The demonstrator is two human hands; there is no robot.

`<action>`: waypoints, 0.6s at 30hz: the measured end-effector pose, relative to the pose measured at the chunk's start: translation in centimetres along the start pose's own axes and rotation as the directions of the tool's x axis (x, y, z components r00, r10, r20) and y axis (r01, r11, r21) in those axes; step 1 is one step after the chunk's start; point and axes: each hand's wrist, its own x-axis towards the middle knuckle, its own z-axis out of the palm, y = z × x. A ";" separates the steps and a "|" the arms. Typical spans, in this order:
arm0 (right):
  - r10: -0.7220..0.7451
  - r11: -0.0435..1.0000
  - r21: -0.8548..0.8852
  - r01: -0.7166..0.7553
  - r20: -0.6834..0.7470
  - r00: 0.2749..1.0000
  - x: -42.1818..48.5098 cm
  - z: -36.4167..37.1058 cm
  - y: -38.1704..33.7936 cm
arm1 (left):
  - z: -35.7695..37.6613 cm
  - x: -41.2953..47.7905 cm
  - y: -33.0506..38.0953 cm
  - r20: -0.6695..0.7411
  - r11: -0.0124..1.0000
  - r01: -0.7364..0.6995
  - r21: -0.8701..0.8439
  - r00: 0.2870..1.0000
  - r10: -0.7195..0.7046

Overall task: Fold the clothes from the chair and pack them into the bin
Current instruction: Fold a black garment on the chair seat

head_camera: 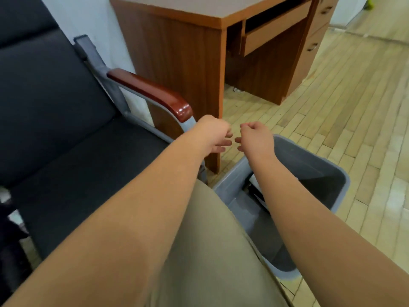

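- The left hand was held out over the near end of the chair's red-brown armrest, its fingers bent inward with nothing visible in them
- The right hand was just right of it, apart by a small gap, above the far left rim of the grey bin; its fingers were curled under with nothing seen in them
- The bin stood on the wooden floor, just right of the dark chair
- Dark folded cloth lay inside the bin, with a white edge showing at its left, partly hidden by the right forearm
- Khaki fabric filled the near space between the forearms; whether it was worn or loose could not be told
- A brown desk stood at the far side
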 end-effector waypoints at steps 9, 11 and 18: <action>-0.191 0.981 0.035 0.189 0.294 0.937 -10.3 12.3 -9.1 | -17.2 -10.4 -3.0 -0.269 0.990 -0.138 0.037 0.953 0.143; -0.206 0.978 0.062 0.199 0.409 0.889 -13.9 15.0 -10.6 | -20.8 -13.2 -4.9 -0.300 0.986 -0.151 0.071 0.939 0.166; -0.258 0.942 0.002 0.335 0.644 0.720 -25.6 24.5 -13.3 | -33.3 -21.0 -13.6 -0.483 0.992 -0.117 0.055 0.866 0.130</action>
